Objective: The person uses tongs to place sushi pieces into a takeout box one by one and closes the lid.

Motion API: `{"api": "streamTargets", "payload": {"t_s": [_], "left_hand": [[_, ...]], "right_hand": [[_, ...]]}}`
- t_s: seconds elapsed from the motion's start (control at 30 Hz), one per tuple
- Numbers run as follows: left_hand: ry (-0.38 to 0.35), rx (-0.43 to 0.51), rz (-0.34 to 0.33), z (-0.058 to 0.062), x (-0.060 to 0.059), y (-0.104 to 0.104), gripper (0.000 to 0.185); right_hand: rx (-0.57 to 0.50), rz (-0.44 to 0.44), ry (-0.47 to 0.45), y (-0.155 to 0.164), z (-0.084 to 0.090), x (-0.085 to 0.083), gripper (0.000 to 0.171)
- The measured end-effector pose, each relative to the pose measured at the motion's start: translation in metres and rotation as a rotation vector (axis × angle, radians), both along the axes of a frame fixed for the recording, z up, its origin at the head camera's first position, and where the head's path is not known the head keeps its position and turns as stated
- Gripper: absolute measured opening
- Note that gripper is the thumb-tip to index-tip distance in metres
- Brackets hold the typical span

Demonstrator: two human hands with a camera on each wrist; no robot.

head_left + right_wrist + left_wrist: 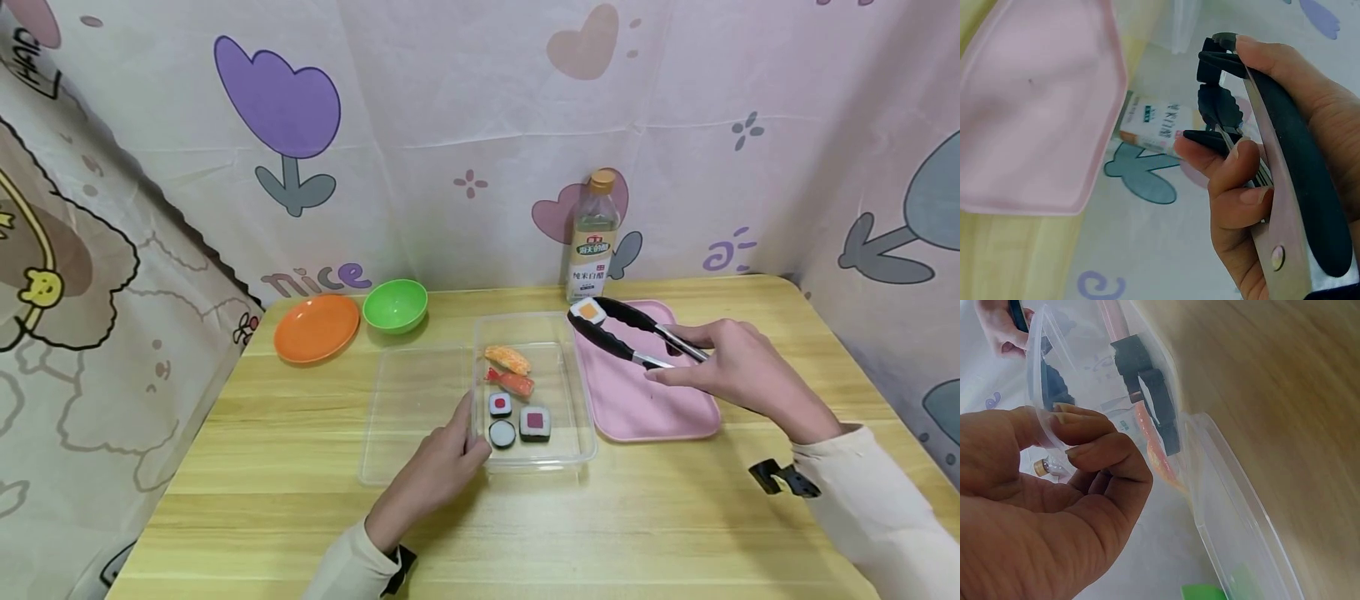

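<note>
So the right hand [738, 367] has its fingers squeezed round a pair of black tongs [637, 333], and the tong tips are pinching a little sushi roll [588, 311] with an orange centre. That roll sits well out past the fingertips, up in the air over the far corner of the pink tray [637, 408], just in front of the vinegar bottle [592, 237].

The left hand [442, 467] is pinching the near wall of the clear box [581, 433] between thumb and fingers, holding it down. Just beyond those fingertips, inside the box, are three more rolls and two shrimp pieces.

What I'd worry about: the roll is only caught at the very tips, so if the squeeze eases it'll probably drop and bounce. A wide swing could also clip the bottle.

The head view gives you the whole layout, roll included. The right wrist view only shows the grip on the handles; I can't make out the roll there. The left wrist view shows the pinch on the plastic properly.
</note>
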State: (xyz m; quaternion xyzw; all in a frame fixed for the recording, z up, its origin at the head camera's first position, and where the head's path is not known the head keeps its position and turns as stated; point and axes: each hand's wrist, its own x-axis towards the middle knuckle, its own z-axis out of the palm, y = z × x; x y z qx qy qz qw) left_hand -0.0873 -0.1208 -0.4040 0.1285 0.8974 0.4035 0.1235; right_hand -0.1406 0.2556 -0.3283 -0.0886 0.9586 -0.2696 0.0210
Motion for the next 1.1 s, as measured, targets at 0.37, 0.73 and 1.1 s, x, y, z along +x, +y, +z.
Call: {"api": "streamTargets", "payload": {"t_s": [0.37,0.73,1.1], "left_hand": [[-0.005,0.007,0.002,-0.001,-0.001,0.001,0.072],[-0.008,0.001,0.003,-0.001,-0.002,0.0,0.075],[-0.012,0.017,-0.001,-0.001,-0.001,-0.001,0.074]], "right_hand": [[0.103,0.106,0.035,-0.017,0.02,-0.001,0.081],[0.159,0.239,0.026,-0.038,0.032,-0.012,0.063],[0.282,0.294,0.006,-0.066,0.039,-0.02,0.063]]}}
